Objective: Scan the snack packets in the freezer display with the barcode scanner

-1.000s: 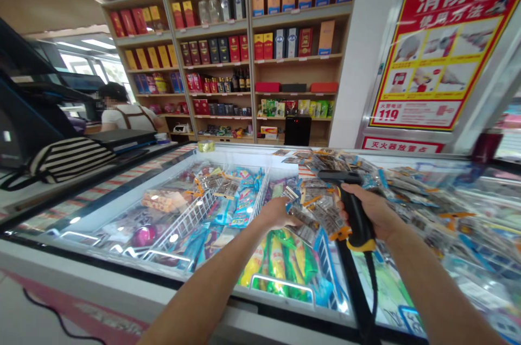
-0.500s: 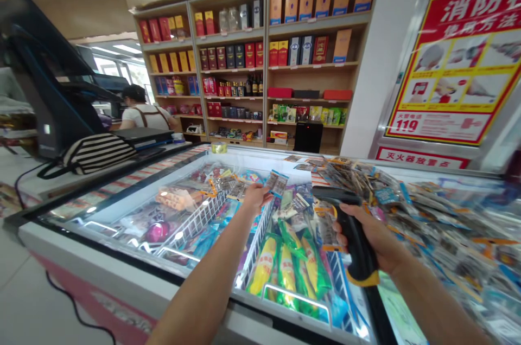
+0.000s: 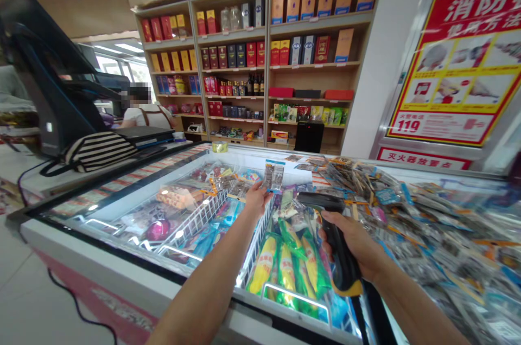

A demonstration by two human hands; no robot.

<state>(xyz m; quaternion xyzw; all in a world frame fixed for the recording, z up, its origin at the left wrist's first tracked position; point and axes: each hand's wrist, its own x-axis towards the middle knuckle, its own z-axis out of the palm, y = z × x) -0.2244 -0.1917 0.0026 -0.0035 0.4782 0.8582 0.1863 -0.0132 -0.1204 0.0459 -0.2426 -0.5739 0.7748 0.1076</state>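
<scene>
Over the chest freezer, my left hand (image 3: 257,199) is closed on the lower edge of a small snack packet (image 3: 274,174), clear with a blue top strip, held roughly upright. My right hand (image 3: 352,239) wraps round the handle of a black and yellow barcode scanner (image 3: 340,250). Its head lies to the right of the packet and a little lower, pointing left. Below the hands, green and yellow corn-shaped packs (image 3: 287,266) lie in a wire basket (image 3: 295,296). To the right, a large heap of similar snack packets (image 3: 427,225) spreads over the freezer top.
A black checkout terminal (image 3: 52,74) and a striped pouch (image 3: 100,154) stand on the counter at left. Behind it is a person (image 3: 144,112) in a white top. Shelves of boxed goods (image 3: 232,57) line the back wall. A red fire-safety poster (image 3: 456,68) hangs at right.
The packet in my left hand has turned from tilted to upright and risen slightly. My right hand has brought the scanner left, closer to the packet.
</scene>
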